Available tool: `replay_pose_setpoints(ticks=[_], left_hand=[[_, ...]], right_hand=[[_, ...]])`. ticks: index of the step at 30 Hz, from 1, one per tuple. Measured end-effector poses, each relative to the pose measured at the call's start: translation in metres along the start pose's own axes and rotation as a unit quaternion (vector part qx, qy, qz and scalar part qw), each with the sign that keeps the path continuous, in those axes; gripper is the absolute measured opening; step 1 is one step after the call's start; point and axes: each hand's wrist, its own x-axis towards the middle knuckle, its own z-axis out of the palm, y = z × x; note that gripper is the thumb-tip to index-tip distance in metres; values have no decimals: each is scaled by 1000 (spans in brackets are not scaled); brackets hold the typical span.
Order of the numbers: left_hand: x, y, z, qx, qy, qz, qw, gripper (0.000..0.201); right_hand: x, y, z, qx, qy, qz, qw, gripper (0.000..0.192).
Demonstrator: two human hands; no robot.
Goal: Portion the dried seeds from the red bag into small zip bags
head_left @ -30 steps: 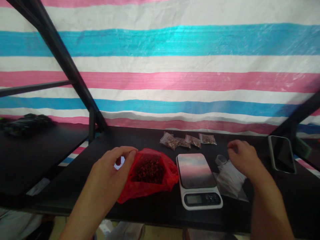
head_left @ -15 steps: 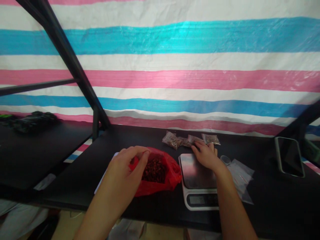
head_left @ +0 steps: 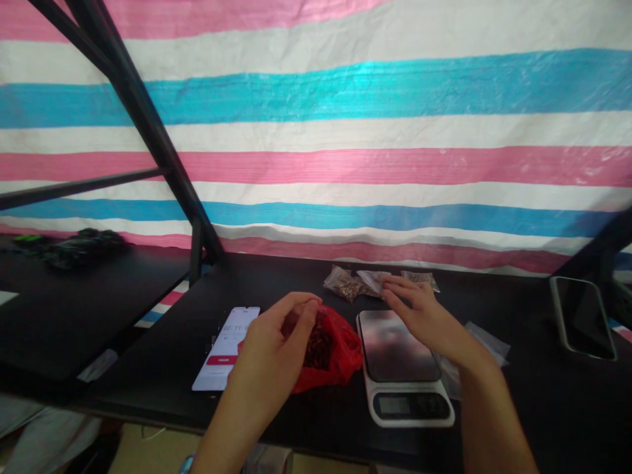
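The left hand point(head_left: 281, 336) grips the rim of the red bag point(head_left: 328, 349), which lies on the black table point(head_left: 276, 280) just left of the white scale point(head_left: 402, 368). The right hand point(head_left: 424, 316) reaches over the scale, its fingers loosely spread on one of about 4 small packets point(head_left: 378, 282), apparently without pinching it. A phone point(head_left: 227, 349) with a lit screen lies left of the bag.
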Motion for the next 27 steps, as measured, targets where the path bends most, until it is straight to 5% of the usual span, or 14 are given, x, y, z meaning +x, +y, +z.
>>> replay_pose_setpoints(ticks=[7,17,23,27], left_hand=[[7,-7,32,-176,-58,-64,981,41],[15,-24,13,-288,-67,-81,952,44],[9,-10,13,-295,-75,-49,951,45],[6,-10,15,-288,-93,-14,953,39]], right_hand=[[-23,-82,-8,108,-60,-114,986,35],[-29,-84,-14,114,-69,-147,980,31],[-21,-103,-12,144,-10,-71,987,26],[-16,-112,-5,183,-70,-1,981,18]])
